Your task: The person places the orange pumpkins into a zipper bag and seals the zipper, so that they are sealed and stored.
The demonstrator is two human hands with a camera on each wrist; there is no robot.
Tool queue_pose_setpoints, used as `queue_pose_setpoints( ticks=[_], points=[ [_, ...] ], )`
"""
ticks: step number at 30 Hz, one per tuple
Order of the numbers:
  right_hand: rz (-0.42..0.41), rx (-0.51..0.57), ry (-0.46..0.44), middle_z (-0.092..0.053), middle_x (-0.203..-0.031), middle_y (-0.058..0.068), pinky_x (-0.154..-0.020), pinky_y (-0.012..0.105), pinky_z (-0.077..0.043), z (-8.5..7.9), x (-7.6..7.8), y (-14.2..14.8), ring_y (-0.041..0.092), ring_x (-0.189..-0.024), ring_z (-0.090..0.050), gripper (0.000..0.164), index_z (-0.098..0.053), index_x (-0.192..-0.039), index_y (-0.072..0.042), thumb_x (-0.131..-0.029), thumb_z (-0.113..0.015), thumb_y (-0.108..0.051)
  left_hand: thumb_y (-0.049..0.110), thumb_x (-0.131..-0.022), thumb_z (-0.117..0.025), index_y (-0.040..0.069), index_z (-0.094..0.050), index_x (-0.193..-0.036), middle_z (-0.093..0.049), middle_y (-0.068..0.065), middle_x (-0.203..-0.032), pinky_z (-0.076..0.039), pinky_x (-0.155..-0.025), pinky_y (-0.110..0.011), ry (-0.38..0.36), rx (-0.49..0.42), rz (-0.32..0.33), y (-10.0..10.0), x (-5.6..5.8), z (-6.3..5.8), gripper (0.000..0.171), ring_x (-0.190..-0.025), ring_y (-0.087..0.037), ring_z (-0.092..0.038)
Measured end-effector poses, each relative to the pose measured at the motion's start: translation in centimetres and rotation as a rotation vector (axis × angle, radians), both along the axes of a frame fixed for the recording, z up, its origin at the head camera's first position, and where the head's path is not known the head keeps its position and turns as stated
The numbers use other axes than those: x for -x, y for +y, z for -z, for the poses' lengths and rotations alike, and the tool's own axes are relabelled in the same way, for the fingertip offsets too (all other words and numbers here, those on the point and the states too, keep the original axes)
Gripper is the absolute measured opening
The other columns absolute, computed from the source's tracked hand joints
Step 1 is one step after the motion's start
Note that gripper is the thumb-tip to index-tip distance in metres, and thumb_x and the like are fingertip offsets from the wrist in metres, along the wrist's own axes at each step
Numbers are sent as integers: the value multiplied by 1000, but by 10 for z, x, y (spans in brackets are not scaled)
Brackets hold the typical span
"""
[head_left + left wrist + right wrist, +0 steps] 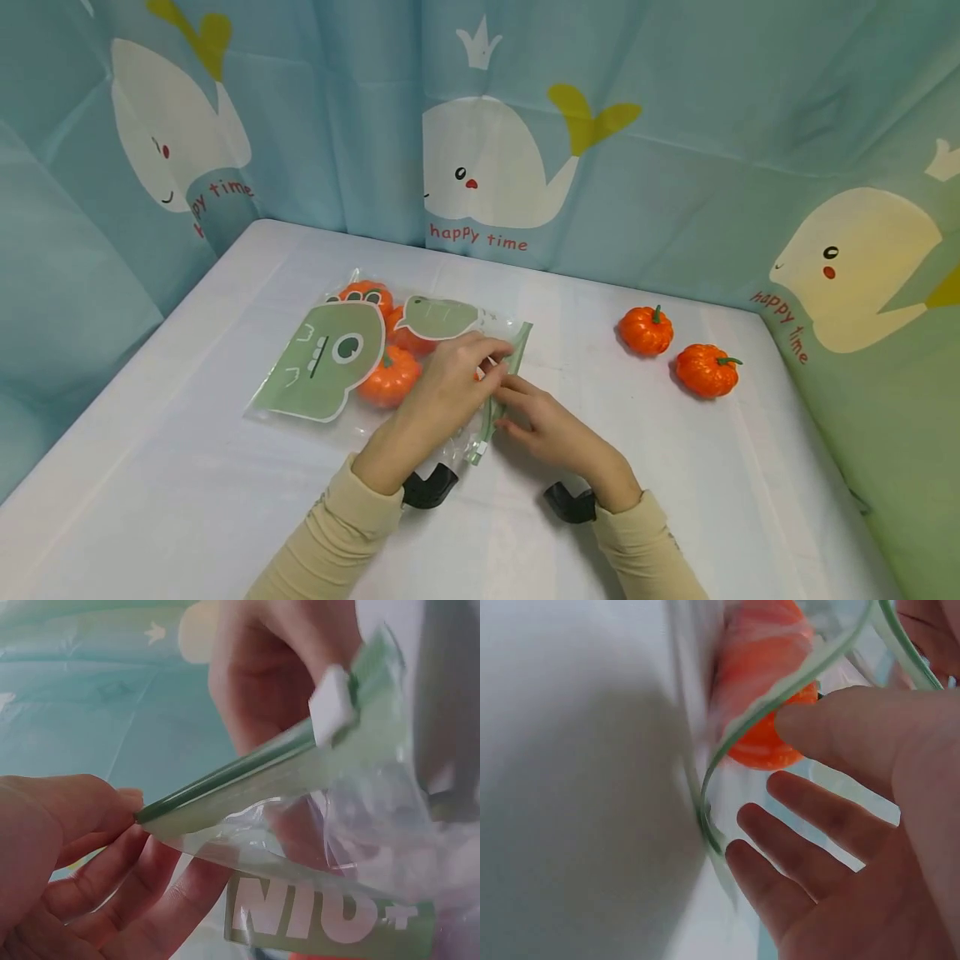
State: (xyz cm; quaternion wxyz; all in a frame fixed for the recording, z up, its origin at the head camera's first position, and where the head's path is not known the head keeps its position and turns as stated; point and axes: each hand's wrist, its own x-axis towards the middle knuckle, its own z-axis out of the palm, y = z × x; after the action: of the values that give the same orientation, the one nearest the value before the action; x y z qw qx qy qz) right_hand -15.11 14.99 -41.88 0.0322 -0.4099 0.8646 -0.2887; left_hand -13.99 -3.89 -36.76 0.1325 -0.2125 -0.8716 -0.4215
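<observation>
A clear zip bag [315,358] with green cartoon prints lies on the table, several small orange pumpkins [390,377] inside it. At its right end, the green edge of its mouth is pinched between thumb and finger of my left hand [97,855]. My right hand [855,825] is at the mouth with fingers spread and loosely straight. Its thumb overlaps an orange pumpkin [761,746] in the right wrist view; whether they touch I cannot tell. The two green rims [780,694] stand apart there. A white slider [331,706] sits near one end of the zip.
Two more orange pumpkins, one farther back [646,331] and one nearer [707,371], lie to the right on the white table [187,500]. A blue-green curtain [360,150] with whale prints borders the table's back and sides.
</observation>
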Motion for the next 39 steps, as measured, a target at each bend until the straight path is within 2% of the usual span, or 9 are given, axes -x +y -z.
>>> queue_pose_setpoints(
  ticks=[5,11,15,18,26,31,39],
  points=[
    [-19,-22,77,-53,-140,16,-105,44,-47,5,-2,-6,30,-131,-52,36,-60,-125,1,-89,-62,2,7,-90,-68,6,-74,-109,-71,-5,-100,-55,-73,-26,0,-3,18,4,-2,-1,20,-81,-16,-65],
    [-15,-64,159,-54,-129,14,-102,41,-49,9,-3,-8,29,-127,-53,28,-60,-110,-2,-84,-61,8,9,-91,-66,9,-74,-111,-71,-3,-103,-55,-76,-28,-29,-3,3,4,-3,-1,21,-85,-15,-64],
    [24,-60,130,-51,-139,12,-101,40,-49,5,0,-3,27,-127,-53,43,-61,-124,-4,-84,-61,9,8,-92,-65,9,-74,-110,-71,-6,-103,-56,-74,-31,-41,-21,4,1,-1,-1,20,-84,-15,-63],
    [72,-52,86,-50,-144,13,-102,43,-49,0,3,4,29,-128,-54,54,-56,-138,-7,-87,-63,6,9,-92,-66,9,-74,-110,-71,-7,-102,-57,-73,-31,-38,-20,10,-1,-1,-1,19,-83,-15,-63],
    [183,-32,7,-53,-139,16,-101,49,-49,-12,8,27,34,-128,-54,45,-58,-136,-6,-92,-64,1,11,-93,-68,8,-74,-110,-71,-7,-99,-54,-69,-23,-30,13,7,-1,0,0,18,-78,-12,-62],
    [258,-33,-15,-52,-140,18,-103,51,-47,-15,12,39,35,-131,-52,39,-60,-132,-3,-94,-63,-4,11,-92,-68,7,-73,-109,-71,-6,-98,-56,-71,-27,-46,-8,4,-1,0,0,18,-80,-13,-63],
    [374,-1,27,-53,-138,21,-104,55,-45,-17,20,56,38,-128,-53,37,-61,-129,1,-92,-63,-2,11,-92,-69,7,-73,-109,-69,-3,-93,-57,-72,-29,-73,-12,-2,0,0,0,18,-79,-13,-64]
  ],
)
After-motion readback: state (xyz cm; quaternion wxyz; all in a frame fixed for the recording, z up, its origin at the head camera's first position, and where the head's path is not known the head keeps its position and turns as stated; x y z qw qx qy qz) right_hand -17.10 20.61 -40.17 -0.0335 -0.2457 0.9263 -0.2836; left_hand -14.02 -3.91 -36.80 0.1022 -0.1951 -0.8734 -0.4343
